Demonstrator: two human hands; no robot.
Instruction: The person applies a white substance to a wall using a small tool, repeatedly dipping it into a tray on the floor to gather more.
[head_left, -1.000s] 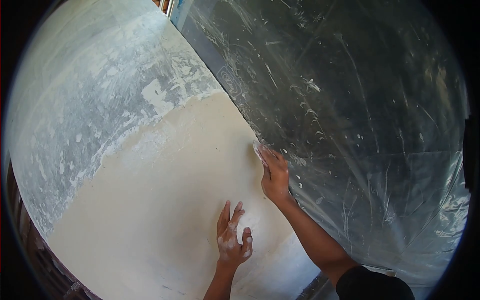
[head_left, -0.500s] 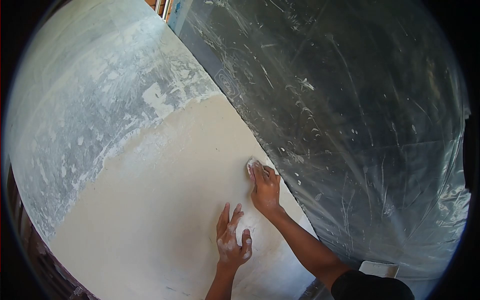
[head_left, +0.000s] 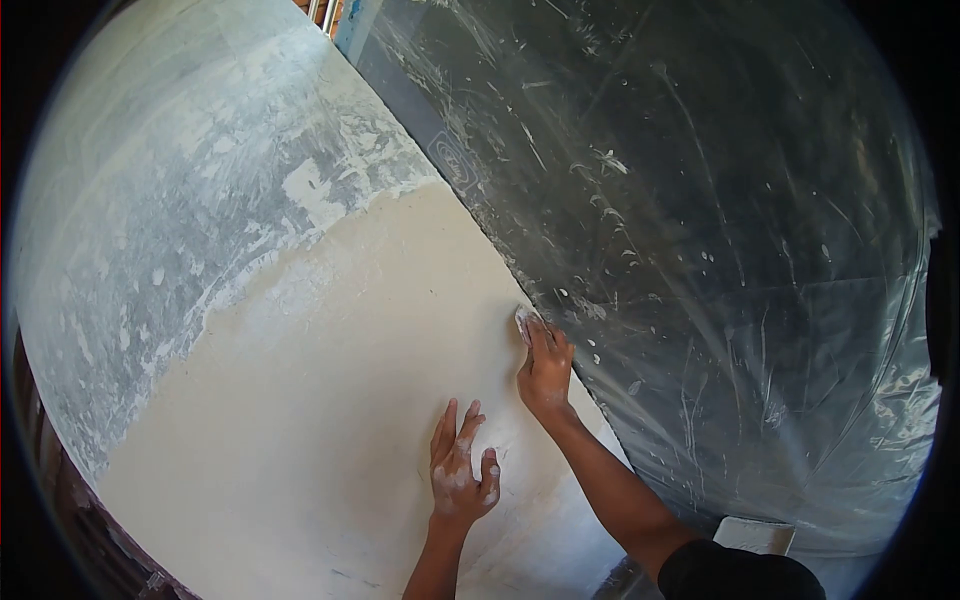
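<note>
My right hand (head_left: 546, 367) presses a small whitish sanding pad (head_left: 524, 321) against a cream plastered wall (head_left: 330, 400), right beside the edge of a plastic-covered pane. The fingers lie over the pad, so most of it is hidden. My left hand (head_left: 459, 472) rests flat on the same wall lower down, fingers spread and dusted white, holding nothing.
Clear plastic sheeting (head_left: 720, 250), streaked with white splatter, covers the surface to the right. The upper left of the wall is grey, patchy bare plaster (head_left: 170, 200). A white flat object (head_left: 755, 535) shows at the bottom right. Brickwork edges the lower left.
My right hand slid the pad down and left along the wall's edge, then back up and right toward the plastic. My left hand stayed flat in nearly the same place.
</note>
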